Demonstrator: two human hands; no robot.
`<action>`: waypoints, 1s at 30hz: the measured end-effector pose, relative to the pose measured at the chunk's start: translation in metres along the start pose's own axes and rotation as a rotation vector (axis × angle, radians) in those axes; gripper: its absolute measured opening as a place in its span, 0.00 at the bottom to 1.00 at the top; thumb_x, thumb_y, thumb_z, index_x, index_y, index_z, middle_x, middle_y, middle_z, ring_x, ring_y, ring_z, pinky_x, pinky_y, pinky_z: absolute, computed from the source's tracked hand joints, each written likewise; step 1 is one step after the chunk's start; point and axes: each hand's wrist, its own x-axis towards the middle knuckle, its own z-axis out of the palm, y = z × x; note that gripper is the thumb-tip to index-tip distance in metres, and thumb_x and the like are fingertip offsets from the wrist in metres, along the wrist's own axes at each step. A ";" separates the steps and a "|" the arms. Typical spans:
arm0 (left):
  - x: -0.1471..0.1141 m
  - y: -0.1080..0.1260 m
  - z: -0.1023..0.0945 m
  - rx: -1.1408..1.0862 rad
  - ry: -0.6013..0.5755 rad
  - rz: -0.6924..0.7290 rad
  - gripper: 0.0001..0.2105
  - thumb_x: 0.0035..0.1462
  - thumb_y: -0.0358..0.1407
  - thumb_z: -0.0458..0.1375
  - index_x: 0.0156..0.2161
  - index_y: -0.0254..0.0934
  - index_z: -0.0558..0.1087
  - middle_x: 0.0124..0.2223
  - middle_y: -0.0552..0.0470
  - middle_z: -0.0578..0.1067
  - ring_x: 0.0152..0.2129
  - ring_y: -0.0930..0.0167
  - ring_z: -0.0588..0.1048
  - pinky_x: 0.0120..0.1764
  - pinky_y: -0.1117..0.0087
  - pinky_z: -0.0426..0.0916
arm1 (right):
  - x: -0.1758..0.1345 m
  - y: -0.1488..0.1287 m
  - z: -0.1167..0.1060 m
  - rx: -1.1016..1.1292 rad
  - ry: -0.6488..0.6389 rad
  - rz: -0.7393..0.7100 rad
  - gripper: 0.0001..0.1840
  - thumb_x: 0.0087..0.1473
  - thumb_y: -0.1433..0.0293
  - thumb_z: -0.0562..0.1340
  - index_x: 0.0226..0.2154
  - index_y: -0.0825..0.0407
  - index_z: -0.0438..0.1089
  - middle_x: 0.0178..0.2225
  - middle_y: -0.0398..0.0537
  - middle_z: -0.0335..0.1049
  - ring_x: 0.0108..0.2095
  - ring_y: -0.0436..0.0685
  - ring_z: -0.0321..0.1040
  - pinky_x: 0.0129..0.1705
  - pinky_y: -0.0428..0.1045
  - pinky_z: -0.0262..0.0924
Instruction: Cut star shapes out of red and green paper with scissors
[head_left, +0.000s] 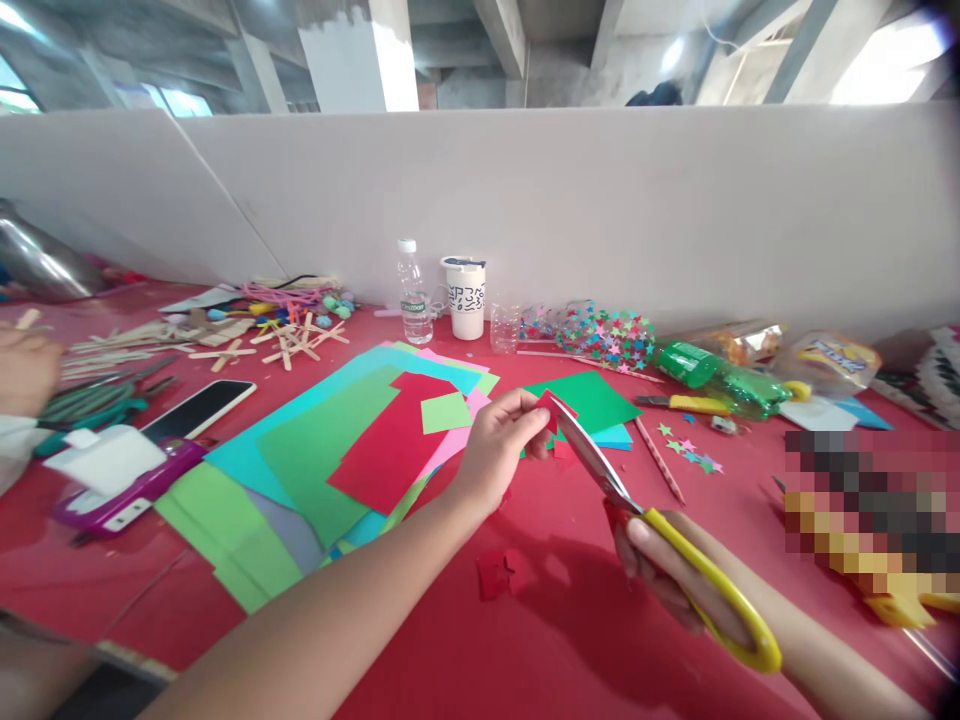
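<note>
Between the thumb and fingers of my left hand (504, 440) is a small piece of red paper (550, 402). My right hand (667, 560) grips yellow-handled scissors (720, 600), whose blades point up and left and reach the red paper. A scrap of red paper with a star-shaped cutout (495, 575) lies on the table below my hands. Just behind the left hand are sheets of coloured paper, among them a red sheet (397, 440), a small light green piece (445, 413) and a dark green sheet (592, 400).
Behind stand a water bottle (415, 295) and a white cup (466, 300). Paper stars (690, 450), a pencil (660, 460), a yellow cutter (697, 404) and a green bottle (750, 388) lie right. Left are a phone (199, 410), a purple device (135, 490) and another person's hand (26, 365).
</note>
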 end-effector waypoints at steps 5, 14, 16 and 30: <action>-0.003 0.000 0.004 0.015 -0.007 -0.003 0.08 0.54 0.37 0.56 0.26 0.36 0.68 0.19 0.57 0.68 0.17 0.77 0.66 0.25 0.76 0.62 | 0.000 0.006 0.002 0.005 0.010 -0.018 0.30 0.53 0.41 0.50 0.25 0.52 0.61 0.11 0.31 0.49 0.11 0.43 0.46 0.16 0.42 0.45; -0.004 -0.006 0.006 0.005 -0.011 -0.024 0.11 0.54 0.39 0.57 0.25 0.37 0.63 0.20 0.57 0.69 0.18 0.77 0.67 0.25 0.75 0.63 | 0.000 -0.006 0.010 0.039 0.061 0.071 0.33 0.45 0.36 0.50 0.23 0.50 0.58 0.10 0.30 0.46 0.09 0.42 0.42 0.13 0.41 0.41; -0.004 -0.006 0.006 0.004 -0.017 -0.023 0.11 0.55 0.38 0.57 0.25 0.37 0.64 0.20 0.57 0.69 0.18 0.77 0.67 0.26 0.75 0.63 | -0.002 -0.010 0.012 0.027 0.077 0.098 0.35 0.42 0.34 0.50 0.21 0.50 0.58 0.10 0.30 0.46 0.10 0.42 0.41 0.12 0.41 0.40; -0.004 -0.007 0.006 -0.014 -0.011 -0.034 0.11 0.54 0.39 0.58 0.26 0.36 0.64 0.21 0.57 0.70 0.18 0.76 0.68 0.25 0.74 0.64 | -0.001 -0.016 0.014 -0.026 0.114 0.126 0.34 0.40 0.34 0.50 0.18 0.49 0.57 0.08 0.31 0.45 0.08 0.42 0.42 0.12 0.41 0.39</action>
